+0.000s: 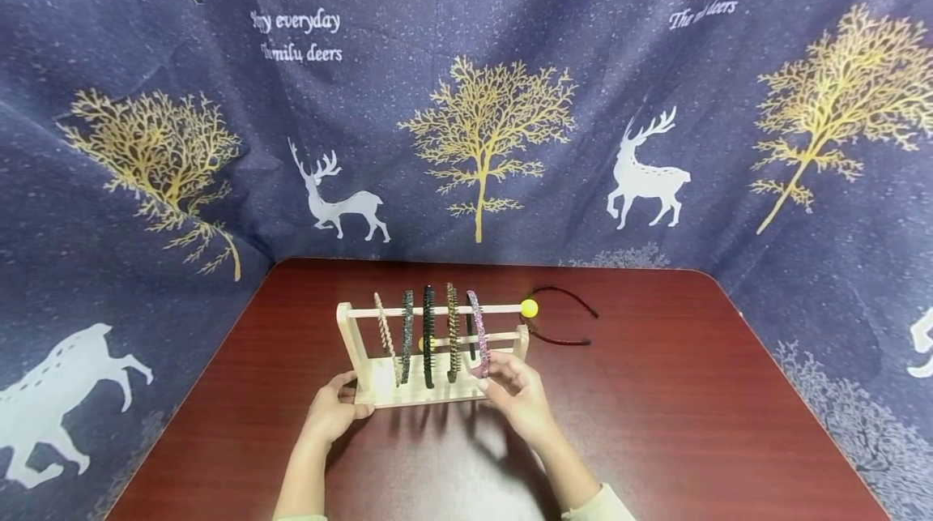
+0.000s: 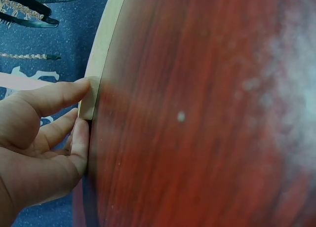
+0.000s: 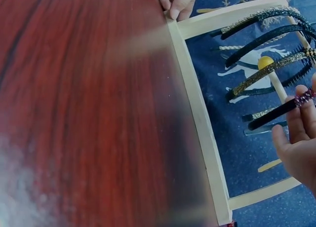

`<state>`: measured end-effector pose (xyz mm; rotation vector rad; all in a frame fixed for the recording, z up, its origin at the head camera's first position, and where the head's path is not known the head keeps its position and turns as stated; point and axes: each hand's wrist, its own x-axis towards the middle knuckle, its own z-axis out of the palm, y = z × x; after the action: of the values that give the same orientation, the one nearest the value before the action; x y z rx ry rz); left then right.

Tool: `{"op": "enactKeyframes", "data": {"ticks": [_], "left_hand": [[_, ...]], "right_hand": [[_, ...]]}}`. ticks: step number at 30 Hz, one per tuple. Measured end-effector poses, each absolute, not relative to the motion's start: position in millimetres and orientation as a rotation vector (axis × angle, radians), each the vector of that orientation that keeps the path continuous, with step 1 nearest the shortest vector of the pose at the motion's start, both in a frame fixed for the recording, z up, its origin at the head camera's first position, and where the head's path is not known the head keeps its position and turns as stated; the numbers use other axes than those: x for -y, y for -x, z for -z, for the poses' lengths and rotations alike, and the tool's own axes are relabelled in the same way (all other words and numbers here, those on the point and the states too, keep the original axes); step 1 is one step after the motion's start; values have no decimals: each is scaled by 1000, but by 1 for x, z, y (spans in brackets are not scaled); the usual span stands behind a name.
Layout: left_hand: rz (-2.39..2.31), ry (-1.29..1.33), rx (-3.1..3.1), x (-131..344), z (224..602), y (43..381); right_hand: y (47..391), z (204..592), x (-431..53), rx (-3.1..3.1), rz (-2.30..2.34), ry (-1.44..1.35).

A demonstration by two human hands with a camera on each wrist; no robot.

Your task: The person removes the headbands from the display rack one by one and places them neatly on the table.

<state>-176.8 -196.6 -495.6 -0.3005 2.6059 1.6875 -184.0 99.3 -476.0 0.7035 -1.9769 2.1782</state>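
A light wooden headband rack (image 1: 354,343) stands on the table, several headbands hanging over its upper bar. My left hand (image 1: 333,409) grips the left front corner of the rack's base, fingers and thumb at its end in the left wrist view (image 2: 49,128). With my right hand (image 1: 521,401) I hold the lower part of a pink-purple glittery headband (image 1: 478,320), the rightmost on the bar. In the right wrist view its dark end (image 3: 272,116) sticks out past my fingers. To its left hang a gold-brown headband (image 1: 453,326), a black one (image 1: 428,326), a dark grey one (image 1: 407,335) and a beige twisted one (image 1: 384,330).
Behind the rack's right end, a dark red headband (image 1: 564,340) lies on the reddish-brown table (image 1: 656,391). Yellow balls cap the rack's upper bar (image 1: 529,308) and lower bar. A blue cloth with deer and trees (image 1: 437,19) hangs beyond the table.
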Motion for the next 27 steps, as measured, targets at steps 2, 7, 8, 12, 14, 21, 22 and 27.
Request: {"op": "enactKeyframes", "data": {"ticks": [2, 7, 8, 12, 14, 21, 22, 27], "left_hand": [[-1687, 299, -2607, 196, 496, 177], [-1684, 300, -2611, 196, 495, 176], [-1681, 300, -2612, 196, 495, 176], [-1674, 303, -2615, 196, 496, 176], [-1665, 307, -2620, 196, 496, 177], [-1655, 307, -2620, 197, 498, 176], [-1658, 304, -2619, 197, 498, 176], [-1657, 285, -2632, 197, 497, 177]], "right_hand": [[185, 475, -99, 1951, -2140, -734], [189, 465, -99, 1886, -2088, -770], [191, 461, -99, 1874, -2084, -766], [193, 447, -101, 1833, -2050, -774], [194, 442, -102, 1822, -2038, -783], [193, 439, -105, 1802, -2051, -828], [193, 438, -106, 1797, -2046, -835], [185, 428, -113, 1751, -2008, -858]]}}
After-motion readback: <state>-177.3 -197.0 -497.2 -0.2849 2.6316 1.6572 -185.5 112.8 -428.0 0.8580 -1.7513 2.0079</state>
